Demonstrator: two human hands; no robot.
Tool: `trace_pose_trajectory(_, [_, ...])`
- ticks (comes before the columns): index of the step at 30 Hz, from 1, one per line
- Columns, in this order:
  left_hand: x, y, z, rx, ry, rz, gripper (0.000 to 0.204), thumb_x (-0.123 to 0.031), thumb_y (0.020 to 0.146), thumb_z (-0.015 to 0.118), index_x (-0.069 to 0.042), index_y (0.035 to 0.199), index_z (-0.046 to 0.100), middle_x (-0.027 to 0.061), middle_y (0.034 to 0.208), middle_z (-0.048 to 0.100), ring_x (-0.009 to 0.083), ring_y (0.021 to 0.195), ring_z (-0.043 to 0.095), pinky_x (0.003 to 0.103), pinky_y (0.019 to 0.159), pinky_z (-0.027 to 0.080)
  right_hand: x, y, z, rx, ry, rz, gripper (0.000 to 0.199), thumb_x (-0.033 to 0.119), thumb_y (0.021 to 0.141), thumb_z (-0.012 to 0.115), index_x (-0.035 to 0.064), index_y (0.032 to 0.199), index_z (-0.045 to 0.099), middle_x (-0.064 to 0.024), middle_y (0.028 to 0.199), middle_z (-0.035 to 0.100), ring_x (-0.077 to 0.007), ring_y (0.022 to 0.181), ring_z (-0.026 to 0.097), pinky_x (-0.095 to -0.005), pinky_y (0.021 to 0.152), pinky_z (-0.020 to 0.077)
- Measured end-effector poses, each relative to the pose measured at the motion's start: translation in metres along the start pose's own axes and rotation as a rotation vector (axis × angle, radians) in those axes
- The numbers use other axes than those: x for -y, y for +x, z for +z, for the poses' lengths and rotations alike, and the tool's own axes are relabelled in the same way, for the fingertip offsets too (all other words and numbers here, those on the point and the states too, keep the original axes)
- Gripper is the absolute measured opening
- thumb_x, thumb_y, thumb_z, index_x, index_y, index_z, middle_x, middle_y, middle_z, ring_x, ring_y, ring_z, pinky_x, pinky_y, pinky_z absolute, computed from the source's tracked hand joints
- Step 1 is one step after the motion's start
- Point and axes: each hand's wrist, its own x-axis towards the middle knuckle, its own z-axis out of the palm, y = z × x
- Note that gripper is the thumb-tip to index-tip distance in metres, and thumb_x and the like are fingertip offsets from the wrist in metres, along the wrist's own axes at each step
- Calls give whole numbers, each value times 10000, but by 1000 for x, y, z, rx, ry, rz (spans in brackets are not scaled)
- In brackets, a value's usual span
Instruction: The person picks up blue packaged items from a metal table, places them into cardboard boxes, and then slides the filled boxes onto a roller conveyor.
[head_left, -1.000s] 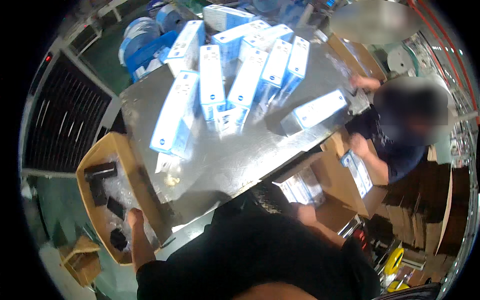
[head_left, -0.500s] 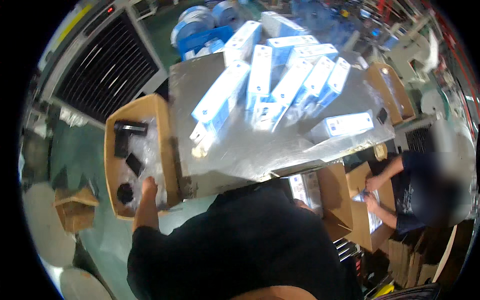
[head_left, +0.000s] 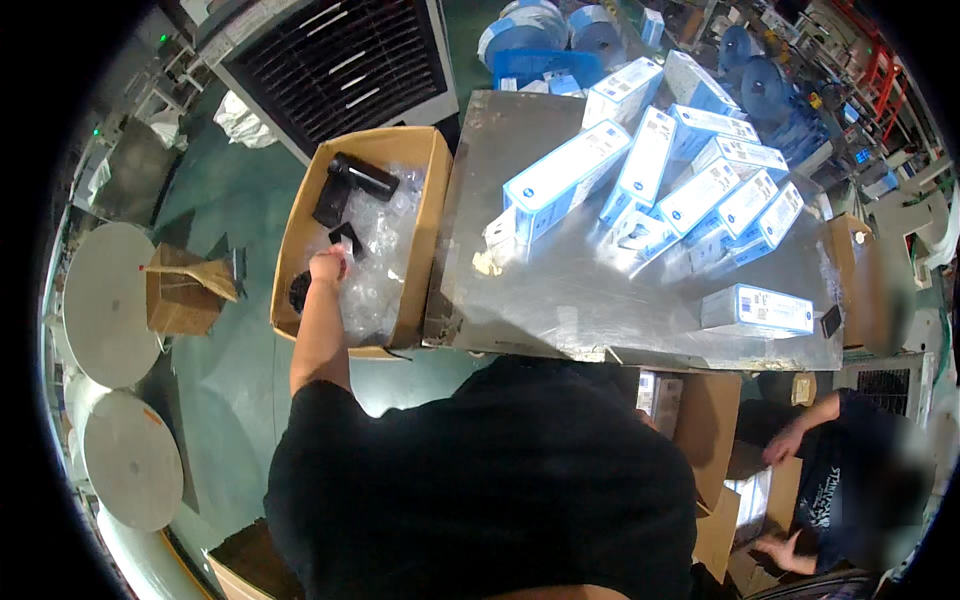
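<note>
My left hand reaches into a long open carton on the left. Its fingers are drawn together; something small, pale and pinkish shows at the fingertips, too blurred to name. Just beyond them lies a small black block. Clear crumpled plastic fills much of that carton, with a black cylinder at its far end and a round black piece beside my wrist. Only a sliver of my right hand shows, by a white printed package below the table edge; its fingers are hidden.
Several blue-and-white boxes stand on the metal table; one box lies near its right edge. An open carton sits below the front edge. At right, another person's hands work over a second carton.
The view has swung left, so everything sits further right. My left hand has moved leftward and deeper into the carton, closer to the black block. The other person's hands have drawn apart.
</note>
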Motion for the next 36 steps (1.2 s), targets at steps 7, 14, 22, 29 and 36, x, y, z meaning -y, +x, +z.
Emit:
trace_pose_trajectory(7, [-75, -19, 55, -182, -204, 390, 134, -108, 883, 630, -12, 951, 694, 51, 808, 700, 139, 720, 642, 293, 665, 527, 5, -10, -4, -37, 102, -37, 444, 328, 845, 620, 42, 1183, 595, -187, 1141, 641, -356, 1079, 604, -403, 917, 461])
trace_pose_trajectory(14, [-237, -239, 197, 1060, -704, 422, 232, -166, 956, 584, 13, 1101, 564, 123, 1002, 644, 251, 942, 669, 351, 790, 564, 32, -28, -2, -518, 577, -159, 470, 144, 808, 751, 5, 1218, 567, -168, 1151, 621, -271, 1068, 606, -359, 899, 482])
trace_pose_trajectory(22, [-197, -457, 289, 1860, 22, 773, 250, -86, 877, 669, -9, 1101, 589, 63, 960, 652, 134, 867, 622, 272, 784, 507, 53, -20, -68, -857, 476, -412, 254, 57, 731, 783, 49, 951, 655, -131, 1009, 630, -303, 977, 612, -357, 815, 502])
trace_pose_trajectory(29, [-306, -279, 334, 843, 95, 1379, 347, -285, 853, 708, -97, 1140, 653, 136, 1234, 587, 284, 1170, 541, 378, 950, 459, -17, 37, -81, -871, 62, -257, 459, 225, 767, 761, 100, 1182, 610, -153, 1162, 600, -358, 1114, 557, -449, 926, 456])
trace_pose_trajectory(36, [-420, -285, 446, 723, 813, 1325, 692, -706, 715, 637, -262, 1245, 639, 142, 1537, 263, 430, 1434, 77, 684, 1073, 105, 22, 238, -232, -696, -98, 435, 614, 645, 874, 474, 288, 1374, 459, -180, 1580, 77, -450, 1198, 512, -464, 974, 451])
